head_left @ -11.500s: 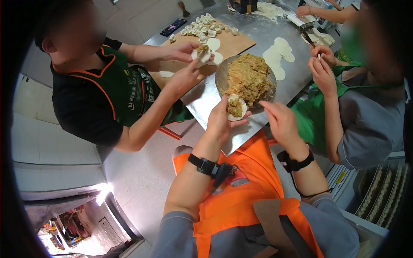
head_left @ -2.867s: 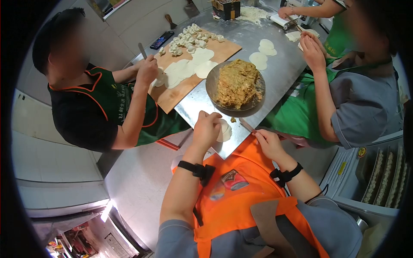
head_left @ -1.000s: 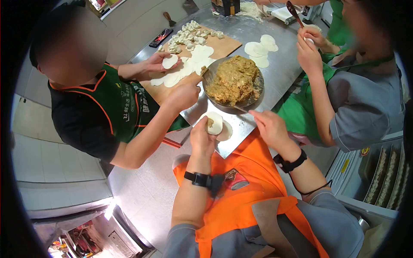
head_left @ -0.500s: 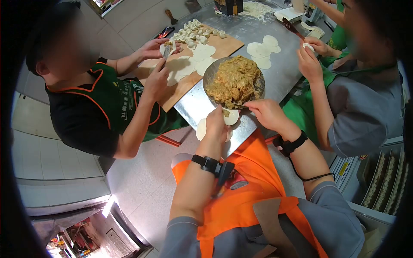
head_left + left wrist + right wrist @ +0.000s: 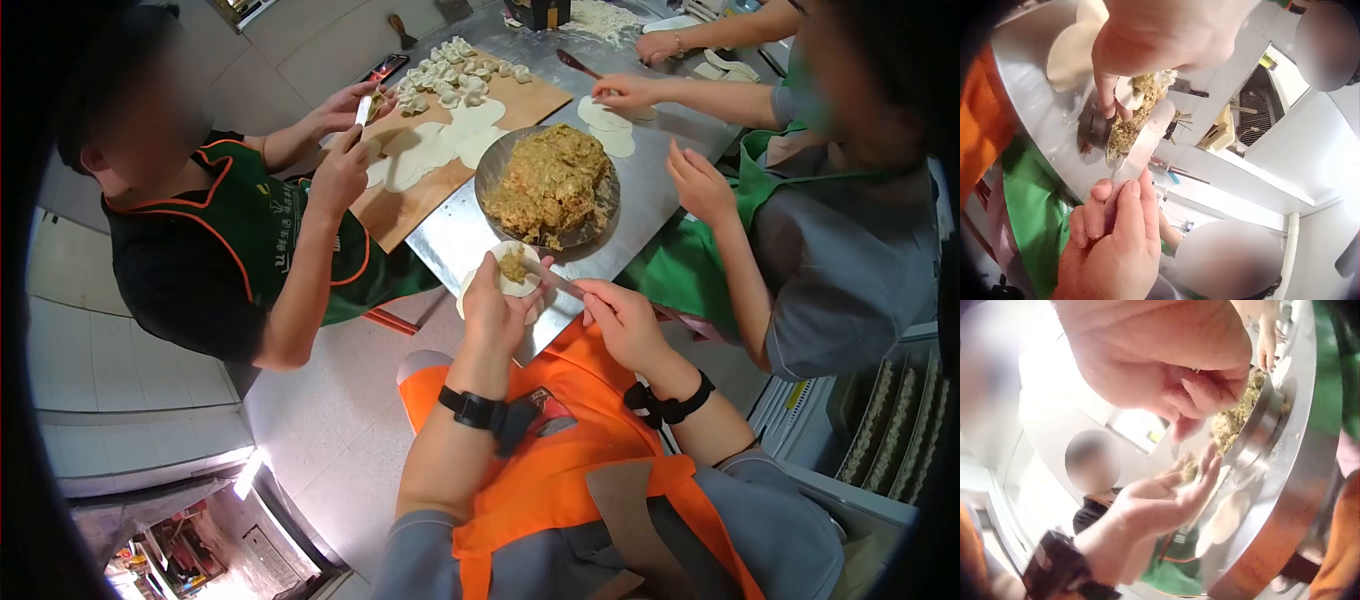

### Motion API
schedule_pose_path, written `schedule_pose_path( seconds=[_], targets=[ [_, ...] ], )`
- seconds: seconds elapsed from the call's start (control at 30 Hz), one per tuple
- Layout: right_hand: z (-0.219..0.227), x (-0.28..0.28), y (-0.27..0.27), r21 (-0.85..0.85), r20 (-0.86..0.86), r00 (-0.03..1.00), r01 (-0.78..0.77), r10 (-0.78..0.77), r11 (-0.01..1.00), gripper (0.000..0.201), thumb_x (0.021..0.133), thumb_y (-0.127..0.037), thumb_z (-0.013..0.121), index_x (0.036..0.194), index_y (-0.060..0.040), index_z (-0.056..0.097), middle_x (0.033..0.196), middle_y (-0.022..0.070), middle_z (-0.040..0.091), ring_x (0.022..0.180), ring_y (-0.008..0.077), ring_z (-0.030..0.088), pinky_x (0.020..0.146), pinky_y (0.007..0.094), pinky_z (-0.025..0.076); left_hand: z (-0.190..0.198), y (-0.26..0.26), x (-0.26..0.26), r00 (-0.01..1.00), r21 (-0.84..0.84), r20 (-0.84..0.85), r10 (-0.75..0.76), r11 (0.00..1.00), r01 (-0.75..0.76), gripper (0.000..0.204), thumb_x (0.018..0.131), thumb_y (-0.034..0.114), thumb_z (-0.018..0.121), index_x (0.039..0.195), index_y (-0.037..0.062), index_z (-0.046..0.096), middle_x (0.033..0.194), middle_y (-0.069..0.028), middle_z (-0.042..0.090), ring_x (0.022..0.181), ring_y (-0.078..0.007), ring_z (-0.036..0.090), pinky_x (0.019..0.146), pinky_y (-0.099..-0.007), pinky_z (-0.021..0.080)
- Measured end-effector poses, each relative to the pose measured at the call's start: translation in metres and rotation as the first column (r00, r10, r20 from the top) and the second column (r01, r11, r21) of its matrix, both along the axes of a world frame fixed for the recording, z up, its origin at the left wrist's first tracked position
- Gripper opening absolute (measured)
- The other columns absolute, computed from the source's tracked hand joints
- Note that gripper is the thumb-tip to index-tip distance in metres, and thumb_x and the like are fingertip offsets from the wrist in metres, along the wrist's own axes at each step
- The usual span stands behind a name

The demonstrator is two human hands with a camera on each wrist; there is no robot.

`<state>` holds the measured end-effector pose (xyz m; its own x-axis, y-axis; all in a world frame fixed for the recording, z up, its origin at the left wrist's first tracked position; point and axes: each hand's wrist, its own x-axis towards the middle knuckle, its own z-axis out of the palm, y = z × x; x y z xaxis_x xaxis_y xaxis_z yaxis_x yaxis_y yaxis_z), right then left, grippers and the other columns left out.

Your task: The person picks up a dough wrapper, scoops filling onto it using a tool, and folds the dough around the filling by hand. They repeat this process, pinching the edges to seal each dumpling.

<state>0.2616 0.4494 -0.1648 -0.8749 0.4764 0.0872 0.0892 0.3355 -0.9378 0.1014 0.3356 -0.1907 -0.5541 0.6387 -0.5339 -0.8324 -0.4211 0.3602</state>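
Observation:
My left hand [image 5: 495, 308] holds a round dumpling wrapper [image 5: 516, 288] near the table corner, thumb along its edge and fingers beneath. A lump of greenish-brown filling [image 5: 512, 265] lies on the wrapper. In my right hand [image 5: 625, 328] I grip a flat metal spatula [image 5: 556, 278], its tip at the filling. The left wrist view shows the spatula's broad blade [image 5: 1152, 131] with pale smears. Just beyond my hands stands a metal bowl [image 5: 489, 172] heaped with filling [image 5: 555, 180]. More wrappers [image 5: 1225, 515] lie on the table under my left hand.
At left a person fills a wrapper over a wooden board [image 5: 385, 222] bearing wrappers and finished dumplings [image 5: 445, 75]. Another person at right reaches to wrappers [image 5: 612, 140] on the steel table [image 5: 655, 180]. A phone [image 5: 388, 66] and flour [image 5: 605, 22] are farther back.
My left hand took a wrapper from the table. My right hand brought the spatula from the bowl's near edge to the wrapper, where more filling now sits. The person at right stretched an arm forward.

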Motion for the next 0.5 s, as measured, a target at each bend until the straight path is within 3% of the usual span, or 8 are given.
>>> schedule_pose_path(
  seconds=[0.1, 0.2, 0.3, 0.33, 0.4, 0.5],
  targets=[
    [-0.006, 0.0, 0.001, -0.192, 0.088, 0.993, -0.057, 0.075, 0.98, 0.023, 0.1, -0.009, 0.052, 0.115, 0.0031, 0.065, 0.073, 0.0011, 0.061, 0.067, 0.0068, 0.055, 0.062, 0.0241, 0.046, 0.015, -0.002, 0.01, 0.997, 0.089, -0.004, -0.074, 0.993, 0.074, 0.05, 0.107, 0.035, 0.032, 0.136, -0.0038, 0.043, 0.124, -0.0223, 0.059, 0.123, -0.0371, 0.054, 0.103, -0.0514, 0.045],
    [-0.001, 0.001, 0.007, -0.232, 0.202, 0.973, -0.064, 0.113, 0.971, 0.022, 0.1, -0.009, 0.053, 0.114, 0.0027, 0.066, 0.073, 0.0009, 0.061, 0.067, 0.007, 0.056, 0.062, 0.0246, 0.046, 0.005, -0.008, 0.01, 0.994, 0.133, -0.105, -0.033, 0.99, 0.047, 0.049, 0.107, 0.035, 0.033, 0.134, -0.0032, 0.046, 0.127, -0.0214, 0.059, 0.123, -0.0364, 0.055, 0.105, -0.0482, 0.043],
    [0.019, 0.003, -0.001, -0.031, 0.06, 0.998, 0.011, -0.009, 0.999, 0.022, 0.097, -0.007, 0.055, 0.114, 0.0022, 0.066, 0.074, 0.0042, 0.061, 0.066, 0.0138, 0.058, 0.062, 0.0286, 0.046, 0.006, -0.015, 0.008, 0.986, 0.03, -0.163, 0.038, 0.999, -0.034, 0.048, 0.107, 0.034, 0.032, 0.133, -0.0026, 0.047, 0.129, -0.0209, 0.058, 0.123, -0.0355, 0.055, 0.105, -0.0467, 0.044],
    [0.019, 0.001, -0.002, 0.173, 0.02, 0.999, 0.034, -0.038, 0.984, 0.021, 0.095, -0.007, 0.057, 0.112, -0.0002, 0.067, 0.075, 0.0067, 0.06, 0.067, 0.0187, 0.059, 0.062, 0.0323, 0.047, 0.005, -0.014, 0.009, 0.985, 0.06, -0.17, 0.016, 0.998, -0.006, 0.047, 0.107, 0.033, 0.031, 0.133, -0.0026, 0.047, 0.129, -0.0208, 0.058, 0.123, -0.0356, 0.055, 0.105, -0.0469, 0.044],
    [0.019, -0.004, -0.004, 0.547, -0.075, 0.995, 0.094, -0.063, 0.832, 0.021, 0.091, -0.007, 0.061, 0.11, -0.0048, 0.07, 0.077, 0.0119, 0.059, 0.069, 0.0285, 0.06, 0.061, 0.0396, 0.048, 0.001, -0.013, 0.011, 0.981, 0.119, -0.191, -0.023, 0.992, 0.046, 0.046, 0.108, 0.032, 0.03, 0.133, -0.0027, 0.047, 0.13, -0.0205, 0.058, 0.123, -0.0359, 0.055, 0.105, -0.0473, 0.044],
    [0.017, -0.001, -0.009, 0.624, 0.013, 0.999, -0.034, 0.033, 0.781, 0.023, 0.087, -0.005, 0.062, 0.11, -0.0038, 0.065, 0.081, 0.0158, 0.056, 0.076, 0.0371, 0.058, 0.063, 0.0455, 0.046, 0.005, -0.01, 0.018, 0.988, 0.098, -0.147, 0.041, 0.995, -0.026, 0.042, 0.109, 0.028, 0.031, 0.129, -0.005, 0.047, 0.124, -0.021, 0.061, 0.115, -0.0356, 0.062, 0.098, -0.0447, 0.051]
  ],
)
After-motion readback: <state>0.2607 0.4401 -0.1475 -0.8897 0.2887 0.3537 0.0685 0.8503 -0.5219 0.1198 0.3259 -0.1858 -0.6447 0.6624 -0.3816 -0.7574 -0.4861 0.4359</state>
